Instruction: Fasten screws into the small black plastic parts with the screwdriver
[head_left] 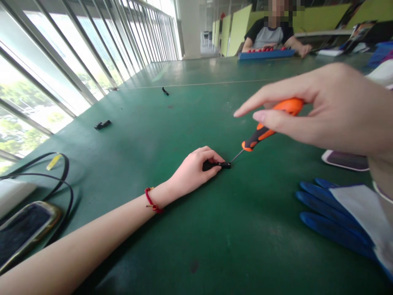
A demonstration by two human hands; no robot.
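Note:
My left hand (pixel 196 166) rests on the green tabletop (pixel 190 229), its thumb and fingers pinching a small black part (pixel 226 165). Much of that part is hidden by the fingers, so its kind does not show. My right hand (pixel 334 108) holds a screwdriver (pixel 261 133) with an orange and black handle, tilted down to the left. The thumb lies along the handle and the index finger sticks out past it. The thin shaft's tip meets or nearly meets the right end of the black part; contact is hard to tell.
Two small black pieces (pixel 102 124) (pixel 165 91) lie farther back. A blue and white glove (pixel 334 213) and a phone-like device (pixel 345 160) are at right. Another device (pixel 26 229) and a black cable (pixel 68 168) are at left. Across the table sits a person (pixel 270 35) behind a blue tray (pixel 267 54).

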